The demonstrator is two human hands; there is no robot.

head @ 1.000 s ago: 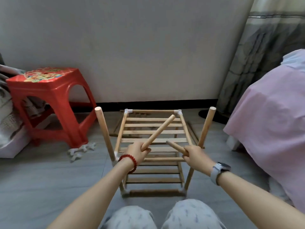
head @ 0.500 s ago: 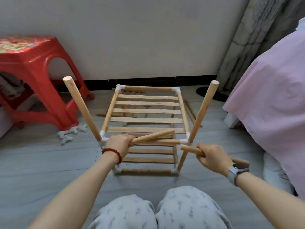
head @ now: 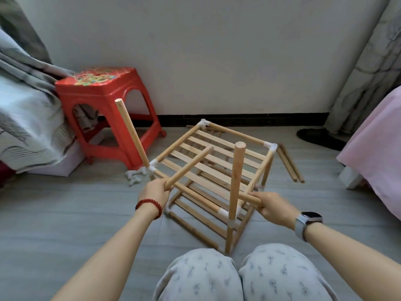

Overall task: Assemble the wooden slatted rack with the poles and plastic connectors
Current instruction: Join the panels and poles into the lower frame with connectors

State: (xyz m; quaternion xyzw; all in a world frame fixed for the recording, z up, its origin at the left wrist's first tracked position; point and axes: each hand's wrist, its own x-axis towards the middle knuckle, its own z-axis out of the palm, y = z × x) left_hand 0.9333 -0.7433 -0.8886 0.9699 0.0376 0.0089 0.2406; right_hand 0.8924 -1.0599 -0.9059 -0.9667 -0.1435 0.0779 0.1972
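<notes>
The wooden slatted rack (head: 208, 164) stands on the floor in front of my knees, turned at an angle, with two slatted tiers and white plastic connectors (head: 270, 146) at its corners. Two poles rise from its near corners: a left upright pole (head: 132, 133) and a right upright pole (head: 236, 181). My left hand (head: 155, 191) grips a loose pole (head: 189, 167) that slants up over the slats. My right hand (head: 274, 206) grips a second loose pole (head: 252, 198) by its end, close to the rack's right side.
A red plastic stool (head: 104, 109) stands at the back left with spare white connectors (head: 135, 175) on the floor by its leg. Spare poles (head: 289, 162) lie right of the rack. Pink bedding (head: 375, 153) is at the right, grey bedding (head: 23, 118) at the left.
The rack now sits turned at an angle to me. The left hand's pole tilts up over the slats. The right hand has come in beside the right upright. The camera has pulled back.
</notes>
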